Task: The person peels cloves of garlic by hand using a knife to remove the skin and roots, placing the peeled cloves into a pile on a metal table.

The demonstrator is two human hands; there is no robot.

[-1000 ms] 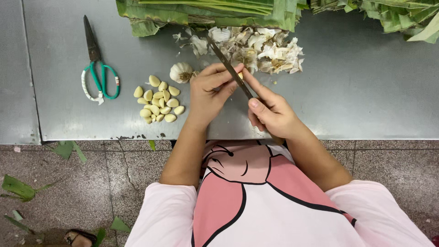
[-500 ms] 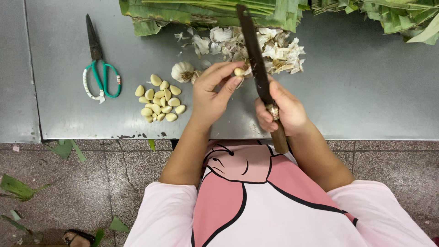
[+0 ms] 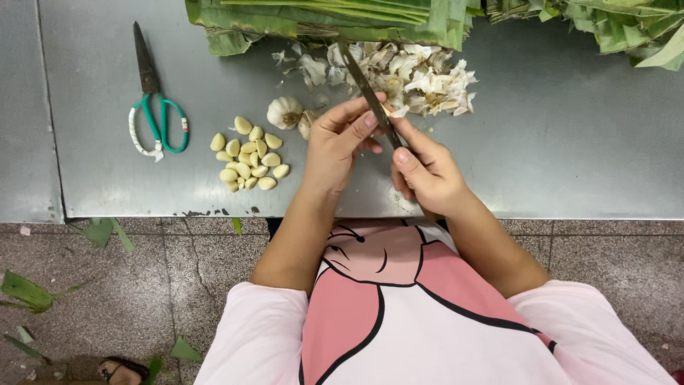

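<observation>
Garlic clove (image 3: 385, 108) sits pinched at fingertips of left hand (image 3: 342, 142), held above metal table (image 3: 570, 142), just near of the skin pile. Clove mostly hidden by fingers & blade, only a pale bit shows. Left hand curled, thumb + index closed on clove. Right hand (image 3: 427, 171) wrapped tight round handle of knife (image 3: 367, 89), thumb up along it; dark blade runs far-left, its edge touching the clove.

No containers w/ contents in view; everything lies loose on tabletop. Peeled cloves (image 3: 249, 153) in a small heap left of left hand, pale yellow, touching each other. Whole garlic bulb (image 3: 285, 112) just far-right of that heap, a smaller piece beside it. Papery garlic skins (image 3: 420, 78) piled far side, behind the hands. Scissors (image 3: 153, 107) w/ green handles, one loop wrapped white, lie well left, blades shut, pointing far. Green leaves (image 3: 320, 18) bundled along far edge, more at far right.

Table = grey sheet metal, scuffed, seam at left. Floor (image 3: 142, 285) speckled stone tile, a few leaf scraps at near left. Person wears pink & white shirt.
</observation>
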